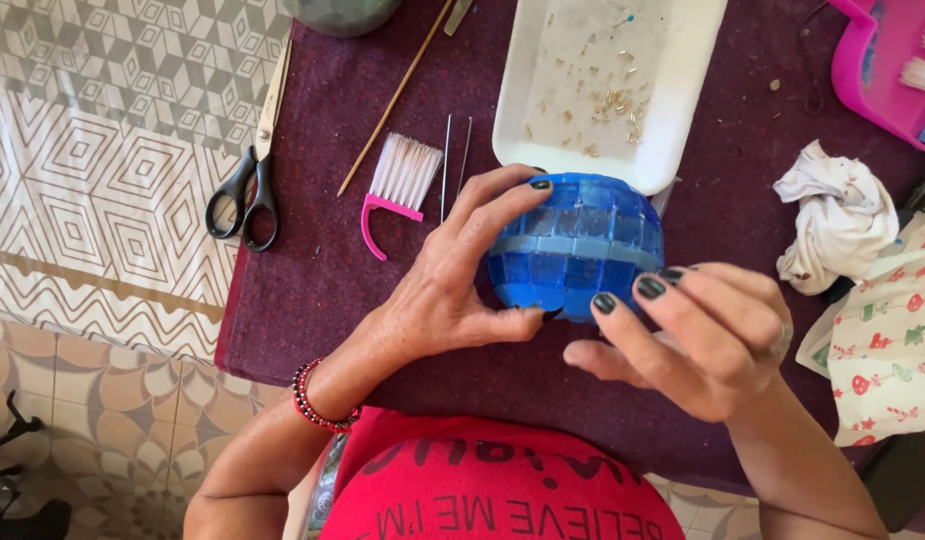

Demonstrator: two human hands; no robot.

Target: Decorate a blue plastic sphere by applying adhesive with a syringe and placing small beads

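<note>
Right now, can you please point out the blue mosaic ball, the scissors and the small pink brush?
blue mosaic ball (pixel 580 240): head view, on its tiled side.
scissors (pixel 244 198): head view, on the black handles.
small pink brush (pixel 402 172): head view, on the white bristles.

A worktop (pixel 312 290) under a dark purple cloth carries the lot: scissors (pixel 250 170) at its edge, well out beyond the left hand (pixel 452 275); a small pink brush (pixel 397 185), two needles (pixel 454 160) and a white tray (pixel 602 80) just past its fingers; a crumpled rag (pixel 832 215) beyond the right hand (pixel 702 335).
</note>
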